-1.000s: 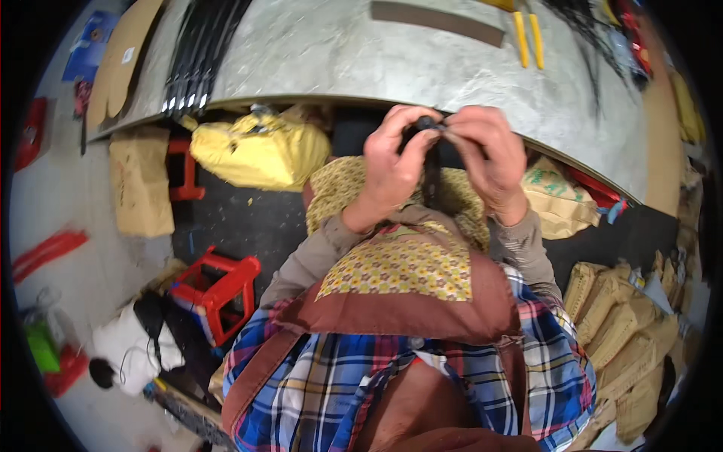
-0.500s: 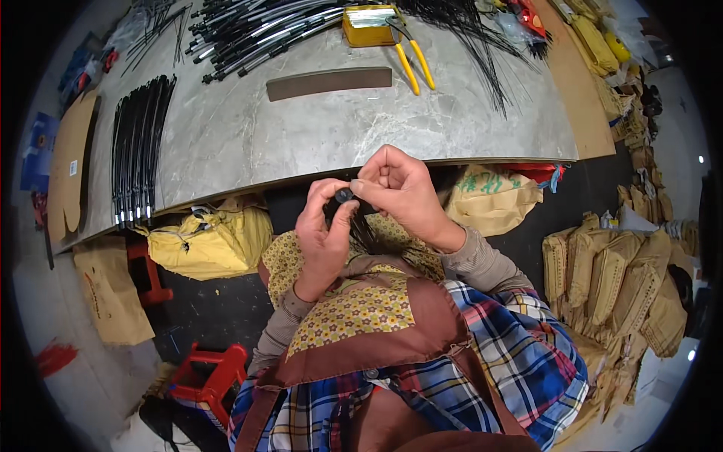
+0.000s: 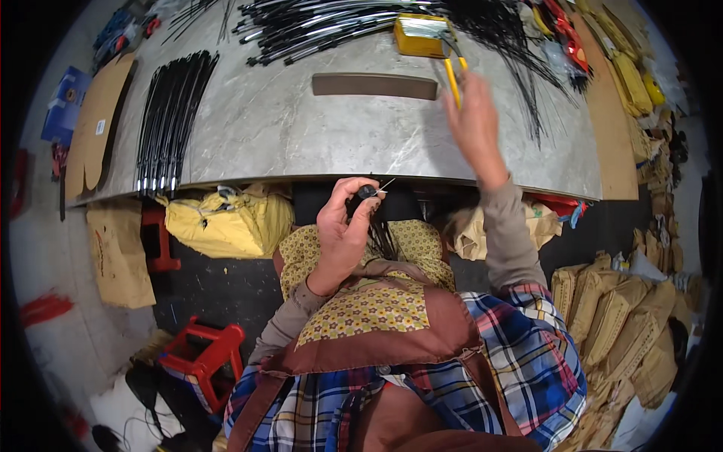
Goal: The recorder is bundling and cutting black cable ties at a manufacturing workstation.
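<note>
Between the thumb and fingers of my left hand (image 3: 339, 233), just off the table's near edge, is a small round black cable end (image 3: 367, 191). Fine pale wire strands (image 3: 387, 183) stick out from it to the right. Thin black cables (image 3: 383, 239) hang below, over my lap. My right hand (image 3: 476, 124) is stretched over the table at the yellow-handled pliers (image 3: 453, 79), its fingers overlapping one handle. Motion blur hides whether they grip it. The pliers' head leans on a small yellow box (image 3: 407, 48).
A dark flat strip (image 3: 373, 85) lies mid-table. Black cable bundles lie at the left (image 3: 173, 120) and along the back (image 3: 324, 34). Beneath the table edge sits a yellow sack (image 3: 230, 226). A red stool (image 3: 203, 354) stands lower left; brown paper packages (image 3: 610, 301) are piled at the right.
My right hand has left the cable end beside my left hand and moved up and right to the pliers. The left hand still holds the cable end. The whole view has shifted slightly.
</note>
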{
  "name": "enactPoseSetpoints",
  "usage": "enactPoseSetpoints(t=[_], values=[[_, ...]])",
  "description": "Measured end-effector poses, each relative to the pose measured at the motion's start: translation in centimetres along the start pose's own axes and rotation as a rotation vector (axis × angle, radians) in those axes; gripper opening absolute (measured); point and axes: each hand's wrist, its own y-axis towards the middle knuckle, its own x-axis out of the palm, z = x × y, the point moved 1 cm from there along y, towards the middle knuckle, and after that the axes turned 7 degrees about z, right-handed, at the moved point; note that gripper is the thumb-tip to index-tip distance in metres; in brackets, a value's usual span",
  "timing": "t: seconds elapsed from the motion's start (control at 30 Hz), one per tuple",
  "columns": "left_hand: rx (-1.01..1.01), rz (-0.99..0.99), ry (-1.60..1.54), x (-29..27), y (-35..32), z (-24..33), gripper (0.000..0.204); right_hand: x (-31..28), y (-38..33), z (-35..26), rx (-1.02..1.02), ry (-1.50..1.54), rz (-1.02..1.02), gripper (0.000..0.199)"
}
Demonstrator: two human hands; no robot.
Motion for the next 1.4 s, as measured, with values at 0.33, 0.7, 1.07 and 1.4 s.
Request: enactPoseSetpoints(t=[0.33,0.7,1.07,1.4], values=[[0.095,-0.008,0.131,0.3,0.0,0.0,0.025,6.8,3.9,8.9,0.017,-0.471,-0.25,0.038],[0.044,0.024,-0.044,-0.5,-0.5,-0.4,0.025,-9.7,1.6,-1.4,0.336,0.883,-1.37,0.029],[0.072,-0.023,-0.018,-0.6,-1.0,-0.2,0.024,-10.5,-1.0,-4.3,-0.075,0.589,-1.361,0.03],[0.183,-0.001,0.038,-0.2,-1.0,-0.3,0.023,-10.4,-1.1,-4.4,-0.188,0.539,-1.268,0.026]])
